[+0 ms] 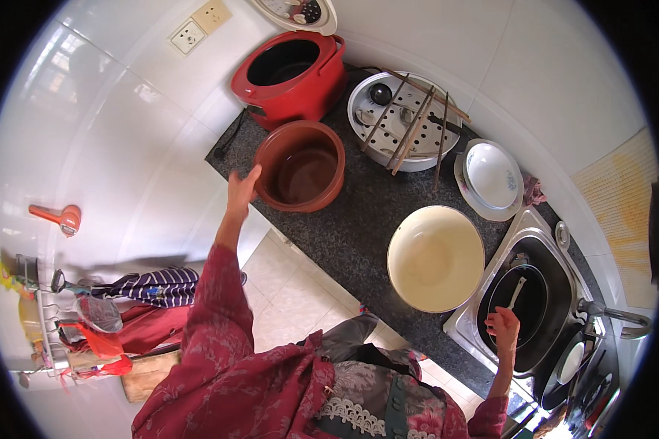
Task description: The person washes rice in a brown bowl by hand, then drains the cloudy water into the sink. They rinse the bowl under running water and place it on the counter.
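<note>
My left hand [244, 189] has its thumb at the rim of a brown inner pot [302, 189], with the fingers against its outer left side. The pot stands on the dark stone counter, its inside bare apart from a sheen at the bottom. Over the steel sink [549, 362], my right hand [504, 326] has loosely curled fingers. Just beyond those fingers a light-coloured handle [518, 292] shows above a dark round pan [530, 318] in the sink. Whether the hand touches that handle cannot be told. Between both hands a cream enamel basin [435, 258] sits beside the sink.
A red rice cooker [302, 82] stands with its lid up behind the pot. Chopsticks [414, 131] and a black ladle lie across a perforated steamer [401, 159]. White bowls [491, 175] are stacked near the wall. A faucet [618, 315] reaches out at the right.
</note>
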{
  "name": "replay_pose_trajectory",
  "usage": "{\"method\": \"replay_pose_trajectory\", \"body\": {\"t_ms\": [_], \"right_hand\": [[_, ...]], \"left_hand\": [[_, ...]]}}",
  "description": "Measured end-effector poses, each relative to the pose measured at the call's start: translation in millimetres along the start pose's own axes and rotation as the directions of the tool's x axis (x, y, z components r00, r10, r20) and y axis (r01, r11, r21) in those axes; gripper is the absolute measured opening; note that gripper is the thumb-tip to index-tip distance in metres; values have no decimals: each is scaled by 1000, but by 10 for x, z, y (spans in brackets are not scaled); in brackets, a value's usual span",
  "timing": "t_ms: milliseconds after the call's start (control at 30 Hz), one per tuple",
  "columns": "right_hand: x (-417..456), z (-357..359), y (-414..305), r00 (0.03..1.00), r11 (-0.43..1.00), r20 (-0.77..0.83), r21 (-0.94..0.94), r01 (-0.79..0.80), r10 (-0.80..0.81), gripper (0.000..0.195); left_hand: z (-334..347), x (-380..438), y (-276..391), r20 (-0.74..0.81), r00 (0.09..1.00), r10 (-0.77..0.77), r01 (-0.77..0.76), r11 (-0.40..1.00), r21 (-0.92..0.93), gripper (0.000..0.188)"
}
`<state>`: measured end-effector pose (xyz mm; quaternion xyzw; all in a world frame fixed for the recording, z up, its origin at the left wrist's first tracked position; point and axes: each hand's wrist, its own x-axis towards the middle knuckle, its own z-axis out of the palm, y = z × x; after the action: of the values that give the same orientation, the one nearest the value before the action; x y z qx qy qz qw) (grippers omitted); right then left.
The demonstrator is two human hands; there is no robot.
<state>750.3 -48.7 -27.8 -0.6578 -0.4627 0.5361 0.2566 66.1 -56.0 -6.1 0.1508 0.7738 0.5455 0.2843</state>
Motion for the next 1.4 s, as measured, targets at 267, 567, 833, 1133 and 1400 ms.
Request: {"method": "replay_pose_trajectory", "body": {"t_ms": [267, 567, 833, 1133, 1400], "right_hand": [[48, -40, -36, 1000, 999, 17, 48, -2, 2, 23], [71, -138, 253, 992, 974, 109, 213, -82, 59, 27], [-161, -198, -13, 1000, 1000, 23, 18, -4, 3, 23], [-228, -288, -542, 964, 953, 99, 209, 221, -246, 25], [-709, -205, -1626, 758, 761, 174, 339, 553, -629, 68]], "left_hand": [[368, -967, 169, 542, 766, -345, 597, 695, -402, 66], [401, -634, -208, 633, 722, -279, 668, 518, -534, 43], [509, -1175, -199, 405, 905, -128, 388, 635, -667, 42], [415, -2257, 555, 369, 928, -45, 231, 849, -476, 47], [1376, -3522, 940, 619, 785, 19, 225, 923, -313, 49]]}}
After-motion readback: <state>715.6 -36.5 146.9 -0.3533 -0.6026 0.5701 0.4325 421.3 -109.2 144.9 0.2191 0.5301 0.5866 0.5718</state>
